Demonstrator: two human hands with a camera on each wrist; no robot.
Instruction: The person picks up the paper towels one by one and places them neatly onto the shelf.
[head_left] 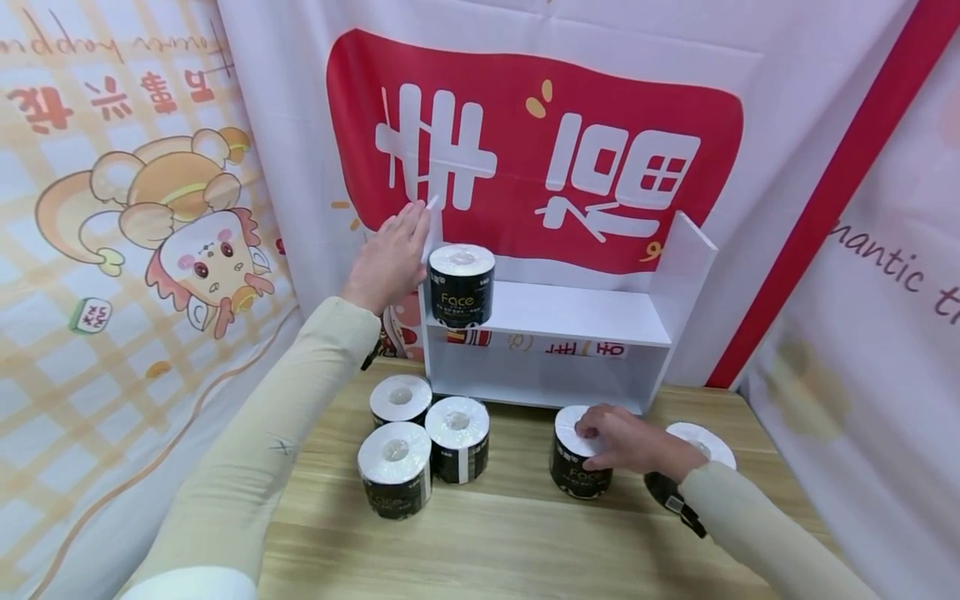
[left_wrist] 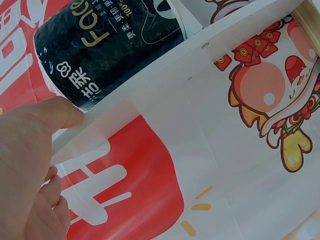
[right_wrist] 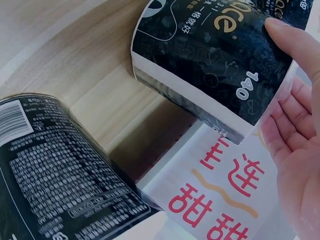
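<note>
My left hand (head_left: 388,265) grips the upright left side panel of a white two-tier shelf (head_left: 577,312); in the left wrist view its thumb lies on the inner face and its fingers on the outer. Just inside that panel, a black-wrapped toilet paper roll (head_left: 461,293) stands on the upper board, "Face" lettering outward. My right hand (head_left: 633,443) holds another toilet paper roll (head_left: 573,479) in front of the shelf, thumb on its printed side and fingers at its top end. In the right wrist view this roll (right_wrist: 210,65) shows the number 140.
Left of centre, several rolls (head_left: 395,471) stand grouped on the wooden table (head_left: 510,542). One more roll (head_left: 708,442) stands at the right, partly behind the right wrist. A printed cloth backdrop (head_left: 525,167) hangs behind the shelf, with cloth on both sides.
</note>
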